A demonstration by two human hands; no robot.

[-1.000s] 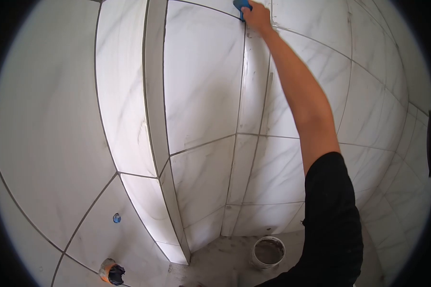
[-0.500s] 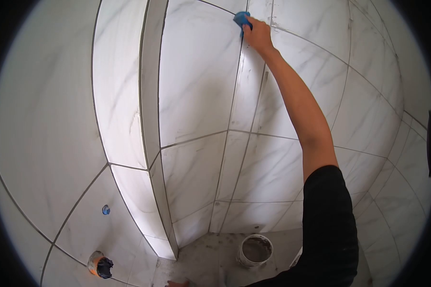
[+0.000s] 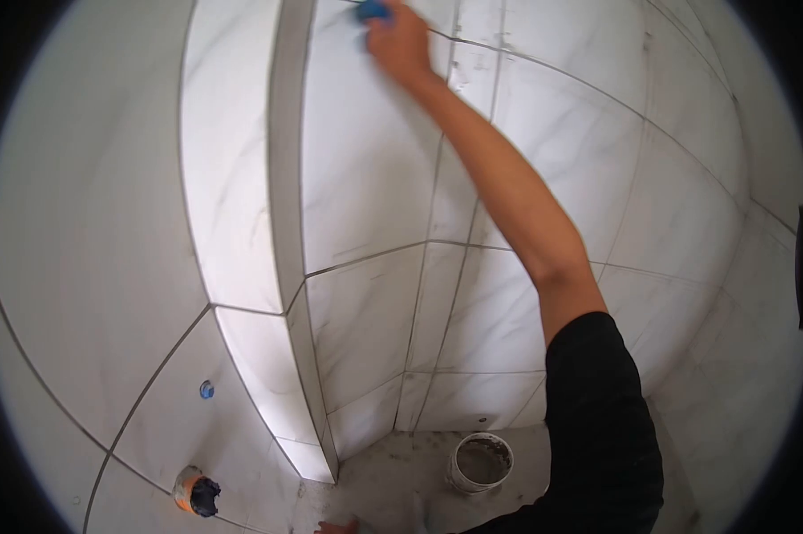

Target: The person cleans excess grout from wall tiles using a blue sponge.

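Observation:
My right hand [image 3: 403, 43] is at the top of the head view, raised high against the marbled white wall tiles [image 3: 366, 160]. Its fingers are closed round a small blue pad [image 3: 372, 11], cut off in part by the upper edge. Whether it is a sponge or a scraper does not show. The pad lies on or close to a dark horizontal grout line. Only a bit of my left hand [image 3: 337, 527] appears at the bottom edge, low over the floor; most of its fingers are hidden.
A white bucket [image 3: 455, 463] with grey contents stands on the smeared floor [image 3: 384, 467]. A narrow tiled column [image 3: 232, 178] juts out at left. An orange pipe end [image 3: 186, 490] with black stuffing and a blue plug [image 3: 206, 390] stick out of the left wall.
My right hand has moved left along the wall with the blue pad, from the vertical joint to the upper left tile. The view has shifted slightly.

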